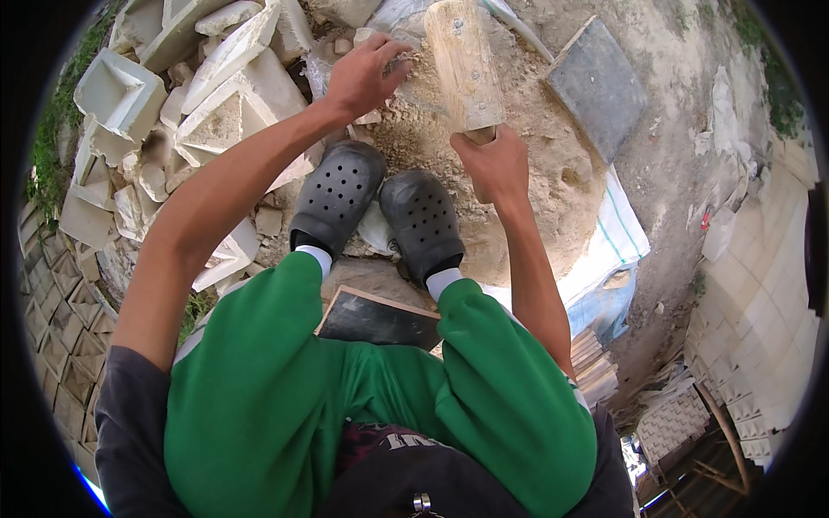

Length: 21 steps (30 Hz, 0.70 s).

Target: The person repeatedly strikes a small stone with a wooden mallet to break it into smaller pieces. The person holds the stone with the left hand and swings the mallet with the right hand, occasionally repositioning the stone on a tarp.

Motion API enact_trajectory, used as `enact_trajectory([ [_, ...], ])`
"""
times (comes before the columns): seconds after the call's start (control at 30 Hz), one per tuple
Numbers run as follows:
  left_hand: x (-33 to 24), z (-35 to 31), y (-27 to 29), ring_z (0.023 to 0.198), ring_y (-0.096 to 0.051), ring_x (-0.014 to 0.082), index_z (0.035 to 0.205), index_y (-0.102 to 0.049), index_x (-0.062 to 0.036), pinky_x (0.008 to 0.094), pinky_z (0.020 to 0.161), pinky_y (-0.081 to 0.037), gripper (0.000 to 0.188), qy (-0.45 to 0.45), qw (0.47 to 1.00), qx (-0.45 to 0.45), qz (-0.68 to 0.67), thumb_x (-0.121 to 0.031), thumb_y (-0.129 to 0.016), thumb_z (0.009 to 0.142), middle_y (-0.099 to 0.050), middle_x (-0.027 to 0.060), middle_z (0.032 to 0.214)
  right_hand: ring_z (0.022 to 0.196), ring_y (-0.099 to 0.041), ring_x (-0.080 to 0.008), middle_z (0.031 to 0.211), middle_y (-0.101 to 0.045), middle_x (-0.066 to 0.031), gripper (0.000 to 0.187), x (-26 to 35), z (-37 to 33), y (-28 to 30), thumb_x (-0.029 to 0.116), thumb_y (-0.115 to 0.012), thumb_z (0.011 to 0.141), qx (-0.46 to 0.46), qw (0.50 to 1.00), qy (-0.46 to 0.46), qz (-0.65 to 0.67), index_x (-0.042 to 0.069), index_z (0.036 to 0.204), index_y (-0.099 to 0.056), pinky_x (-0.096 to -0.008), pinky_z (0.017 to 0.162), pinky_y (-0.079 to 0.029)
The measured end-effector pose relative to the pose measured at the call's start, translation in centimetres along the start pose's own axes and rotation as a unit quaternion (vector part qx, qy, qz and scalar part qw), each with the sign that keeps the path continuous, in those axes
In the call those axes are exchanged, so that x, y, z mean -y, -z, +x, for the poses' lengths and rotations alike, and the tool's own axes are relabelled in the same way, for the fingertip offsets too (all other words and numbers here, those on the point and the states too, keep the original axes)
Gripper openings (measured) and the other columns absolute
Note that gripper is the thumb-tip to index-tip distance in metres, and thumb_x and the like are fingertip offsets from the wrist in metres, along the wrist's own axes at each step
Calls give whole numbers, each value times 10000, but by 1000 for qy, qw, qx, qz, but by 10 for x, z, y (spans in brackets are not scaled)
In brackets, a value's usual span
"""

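Observation:
In my right hand (496,164) is the short handle of a thick wooden mallet (466,69), its pale, worn head pointing away from me. The mallet is over a heap of crumbled, sandy plaster-like material (540,186). My left hand (370,76) is at the heap's left edge, beside broken pale chunks; its fingers are bent and apart, and I make out nothing held in them. Whether the fingertips touch the rubble is unclear. The heap lies on a white woven sheet (617,224) in front of my dark clogs (337,194).
Broken hollow white molded pieces (233,112) are piled at the left. A grey square slab (598,86) leans at the heap's right edge. Between my legs is a dark wood-edged board (380,318). Pale patterned panels (756,285) stand at the far right.

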<state>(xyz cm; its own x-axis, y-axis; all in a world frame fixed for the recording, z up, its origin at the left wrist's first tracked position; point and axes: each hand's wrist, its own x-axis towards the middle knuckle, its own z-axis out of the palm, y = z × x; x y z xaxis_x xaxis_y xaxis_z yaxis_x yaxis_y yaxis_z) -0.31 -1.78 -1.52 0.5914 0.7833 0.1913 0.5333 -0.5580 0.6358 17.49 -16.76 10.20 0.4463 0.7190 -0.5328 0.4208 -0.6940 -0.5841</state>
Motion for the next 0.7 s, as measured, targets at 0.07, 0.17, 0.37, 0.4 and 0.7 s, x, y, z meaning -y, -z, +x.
enact_trajectory([
  [0.07, 2, 11, 1, 939, -689, 308, 1108, -745, -144, 417, 788, -553, 226, 21, 1000, 14, 16, -303, -717, 950, -695, 58, 1025, 878, -751, -380, 936, -763, -217, 408, -1, -5, -3, 297, -779, 793, -28, 998, 57, 29, -24, 1039, -725, -423, 779, -579],
  [0.17, -1, 14, -4, 951, -690, 294, 1089, -763, -151, 416, 795, -554, 221, 11, 999, 46, 14, -315, -717, 948, -700, 50, 1025, 858, -748, -384, 917, -757, -225, 401, -14, 2, -17, 289, -784, 790, -69, 983, 169, 7, -30, 1024, -719, -429, 771, -578],
  [0.37, -13, 11, -9, 908, -696, 296, 1118, -777, -145, 414, 801, -561, 243, -14, 998, 52, -21, -307, -725, 943, -710, 58, 1013, 591, -708, -212, 687, -715, -124, 362, -57, 15, -37, 281, -801, 815, -100, 994, 17, 37, -64, 901, -729, -366, 593, -547],
  [0.4, -14, 11, -9, 906, -696, 301, 1116, -777, -132, 416, 801, -560, 244, -14, 998, 55, -29, -296, -725, 943, -711, 64, 1005, 574, -700, -199, 666, -706, -115, 351, -61, 15, -37, 273, -799, 816, -107, 993, 11, 50, -63, 886, -727, -359, 577, -542],
  [0.7, -21, 26, -17, 875, -687, 350, 1062, -774, -31, 443, 793, -543, 217, -33, 994, 102, -36, -196, -700, 942, -711, 138, 947, 547, -664, -164, 632, -670, -86, 290, -71, -4, -18, 223, -792, 823, -57, 987, -93, 114, -51, 882, -717, -327, 539, -513],
])
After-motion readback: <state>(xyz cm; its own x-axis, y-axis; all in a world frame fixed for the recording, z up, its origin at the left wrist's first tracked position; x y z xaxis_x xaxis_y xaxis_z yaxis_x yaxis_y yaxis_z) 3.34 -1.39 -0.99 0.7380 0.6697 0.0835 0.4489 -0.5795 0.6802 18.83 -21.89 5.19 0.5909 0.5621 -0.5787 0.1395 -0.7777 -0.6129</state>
